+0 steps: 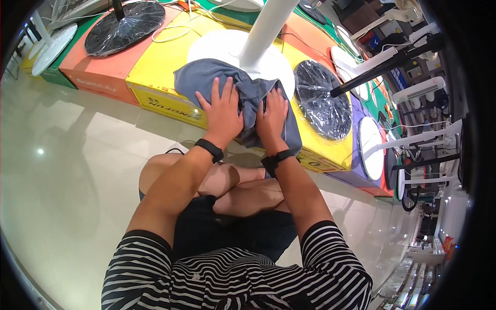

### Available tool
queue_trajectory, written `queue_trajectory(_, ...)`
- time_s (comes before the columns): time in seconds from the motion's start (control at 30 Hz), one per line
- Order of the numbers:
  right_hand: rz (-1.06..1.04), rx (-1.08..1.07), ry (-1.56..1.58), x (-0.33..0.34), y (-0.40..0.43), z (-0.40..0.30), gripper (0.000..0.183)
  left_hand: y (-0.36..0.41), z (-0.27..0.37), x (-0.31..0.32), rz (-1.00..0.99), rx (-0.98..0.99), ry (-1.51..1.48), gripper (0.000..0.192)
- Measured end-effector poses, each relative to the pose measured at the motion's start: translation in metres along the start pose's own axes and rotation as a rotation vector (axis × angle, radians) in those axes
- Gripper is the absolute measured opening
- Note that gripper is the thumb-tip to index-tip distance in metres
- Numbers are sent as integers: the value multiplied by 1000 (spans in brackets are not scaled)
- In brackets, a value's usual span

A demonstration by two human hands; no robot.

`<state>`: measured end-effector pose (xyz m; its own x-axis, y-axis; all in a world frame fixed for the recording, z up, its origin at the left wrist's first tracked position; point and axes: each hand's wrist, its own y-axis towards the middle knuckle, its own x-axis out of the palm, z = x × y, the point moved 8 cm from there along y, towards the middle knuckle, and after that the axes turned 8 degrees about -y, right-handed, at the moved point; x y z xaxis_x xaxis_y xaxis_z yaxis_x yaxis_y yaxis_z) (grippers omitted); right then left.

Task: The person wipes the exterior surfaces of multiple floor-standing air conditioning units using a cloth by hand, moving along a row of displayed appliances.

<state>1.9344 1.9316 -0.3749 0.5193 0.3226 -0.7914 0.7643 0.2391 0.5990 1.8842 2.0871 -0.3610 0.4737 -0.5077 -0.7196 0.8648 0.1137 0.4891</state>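
Note:
A grey-blue cloth (248,91) lies bunched over the front edge of a round white fan base (211,46) and hangs down the side of a yellow box. My left hand (223,110) rests on the cloth's left part with its fingers spread. On the cloth's right part, my right hand (271,116) has its fingers bent into the fabric, gripping a fold of it. The white pole (267,31) of the stand rises from the base just beyond both hands. Each wrist wears a black band.
Plastic-wrapped black round bases stand to the left (126,29) and right (323,102) on coloured boxes. A white cable (172,35) loops over the yellow box (151,73). More white bases and poles line the right side. Glossy floor tiles (77,155) surround my crossed legs.

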Motion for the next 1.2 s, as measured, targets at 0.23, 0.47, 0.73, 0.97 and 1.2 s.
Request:
queue_trajectory(0.23,-52,239,-82,11,-5,-15,34,3,-12,9,-207,28,-43,65)
queue_trajectory(0.47,-162,282,-43,23,8,-17,23,9,-21,21,-311,114,-58,65)
queue_trajectory(0.73,-136,211,6,30,17,-15,34,24,-29,29,-355,53,-97,62)
queue_trajectory(0.97,-183,226,-38,46,31,-7,25,40,-38,36,-384,27,-73,62)
queue_trajectory(1.2,-142,216,-23,55,41,-6,25,52,-51,46,-323,57,-117,63)
